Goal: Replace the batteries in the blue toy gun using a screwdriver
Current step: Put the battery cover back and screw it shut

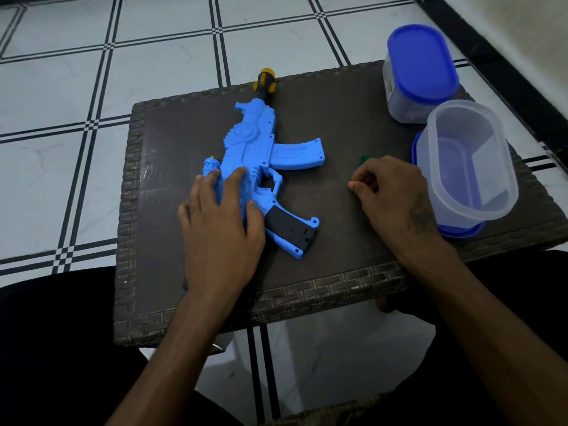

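My left hand (222, 210) lies flat on the rear of the blue toy gun (261, 167), fingers straight and spread, pressing it onto the dark woven-edged table (322, 272). The gun lies on its side left of the table's middle, its yellow-and-black muzzle (265, 83) reaching the far edge, its magazine (299, 155) sticking out to the right and its black-panelled grip (292, 232) angled toward the near edge. My right hand (396, 198) rests to the right of the gun, well apart from it, fingers curled in around something with a green end (366, 158) poking out beyond the knuckles; it may be the screwdriver, but most of it is hidden. Just right of that hand stands an open clear container (473, 161) seated on its blue lid. Beyond it, at the table's far right corner, is a second container with a blue lid (422, 64) closed on top.
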A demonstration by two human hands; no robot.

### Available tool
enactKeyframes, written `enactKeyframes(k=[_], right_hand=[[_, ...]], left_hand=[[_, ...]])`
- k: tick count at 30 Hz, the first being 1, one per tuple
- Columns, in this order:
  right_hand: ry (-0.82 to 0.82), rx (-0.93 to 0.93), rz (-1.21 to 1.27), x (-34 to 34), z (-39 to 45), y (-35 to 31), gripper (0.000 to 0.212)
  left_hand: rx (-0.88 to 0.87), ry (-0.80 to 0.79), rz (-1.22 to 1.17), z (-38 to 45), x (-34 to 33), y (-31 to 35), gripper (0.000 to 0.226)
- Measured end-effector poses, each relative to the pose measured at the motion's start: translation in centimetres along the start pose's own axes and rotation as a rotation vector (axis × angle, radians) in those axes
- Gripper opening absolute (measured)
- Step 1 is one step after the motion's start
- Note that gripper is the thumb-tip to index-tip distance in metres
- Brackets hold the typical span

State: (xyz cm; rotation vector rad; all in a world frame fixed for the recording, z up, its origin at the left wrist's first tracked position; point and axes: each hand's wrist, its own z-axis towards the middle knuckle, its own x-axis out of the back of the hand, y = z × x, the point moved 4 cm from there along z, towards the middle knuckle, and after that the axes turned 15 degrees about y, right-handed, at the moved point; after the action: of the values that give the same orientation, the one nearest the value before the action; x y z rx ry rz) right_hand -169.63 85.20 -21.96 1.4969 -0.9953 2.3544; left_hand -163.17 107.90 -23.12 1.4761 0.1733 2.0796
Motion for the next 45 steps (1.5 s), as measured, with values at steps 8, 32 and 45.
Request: enactKeyframes(k=[8,32,45], right_hand=[[-0.195,-0.06,-0.077,-0.3,0.7,-0.5,0.018],[0.007,0.227,0.252,-1.2,-3.0,-1.0,0.033],[-0.017,0.371,0.567,-0.8,-6.1,-3.9,0.004]], left_hand=[[-0.001,0.002,-0.008,0.0,0.1,0.0,0.053],[-0.002,0.009,-0.007,0.0,0.0,0.0,0.051],[-0.002,0.006,-0.007,0.0,-0.1,-0.1,0.052]])
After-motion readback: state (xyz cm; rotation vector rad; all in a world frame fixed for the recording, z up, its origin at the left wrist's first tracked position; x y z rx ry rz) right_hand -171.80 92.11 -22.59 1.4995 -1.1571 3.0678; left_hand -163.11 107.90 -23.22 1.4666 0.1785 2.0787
